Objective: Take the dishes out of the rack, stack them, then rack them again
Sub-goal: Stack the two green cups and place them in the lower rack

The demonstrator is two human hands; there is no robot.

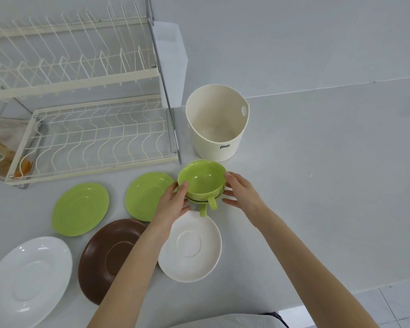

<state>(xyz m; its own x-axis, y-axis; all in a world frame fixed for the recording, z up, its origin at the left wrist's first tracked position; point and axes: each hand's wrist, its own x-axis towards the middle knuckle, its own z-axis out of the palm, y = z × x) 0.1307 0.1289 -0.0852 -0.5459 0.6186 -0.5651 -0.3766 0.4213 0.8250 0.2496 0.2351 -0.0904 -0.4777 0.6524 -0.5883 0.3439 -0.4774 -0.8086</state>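
The left hand (173,202) and right hand (240,191) cup opposite sides of a green cup (201,179), fingers curled against its wall, which sits nested on a second green cup (202,208), both handles pointing toward the person. Around them on the white desk (317,174) lie two green saucers (81,209) (145,197), a white saucer (192,247), a brown saucer (109,254) and a white plate (26,280). The wire rack (88,138) behind holds no dishes, with a cream bucket (217,124) beside it.
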